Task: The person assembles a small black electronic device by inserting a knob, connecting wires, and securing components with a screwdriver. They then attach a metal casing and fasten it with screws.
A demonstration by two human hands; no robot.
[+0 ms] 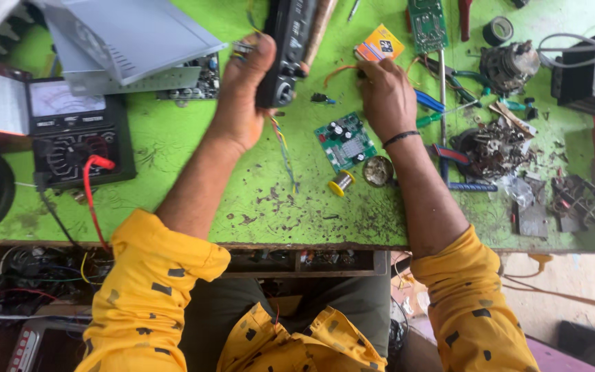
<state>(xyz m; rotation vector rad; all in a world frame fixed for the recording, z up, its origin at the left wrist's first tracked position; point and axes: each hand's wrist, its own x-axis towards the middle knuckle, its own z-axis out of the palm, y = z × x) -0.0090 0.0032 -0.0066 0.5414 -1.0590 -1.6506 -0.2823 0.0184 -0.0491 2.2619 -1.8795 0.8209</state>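
As the scene is viewed from above, a green table [173, 131], scuffed and littered with dark specks, is seen with two bare forearms in yellow patterned sleeves stretched across it. A black car stereo [288, 48] is held up on edge near the far side of the table by the left hand [242, 89]; the grip is closed around the unit's side, with the thumb pressed against its edge. Coloured wires [282, 141] are seen hanging from the stereo down to the table surface. The right hand [387, 96], marked by a black wristband, is laid just beside the stereo; its fingers are curled, and an orange wire [339, 71] is seen at its fingertips, though whether this is actually pinched cannot be told. Close to the right wrist, a small green circuit board [344, 142] is laid flat, with a yellow spool of solder [341, 183] and a round tin [378, 171] beside it. A black multimeter [77, 131] with a red lead is placed at the left.
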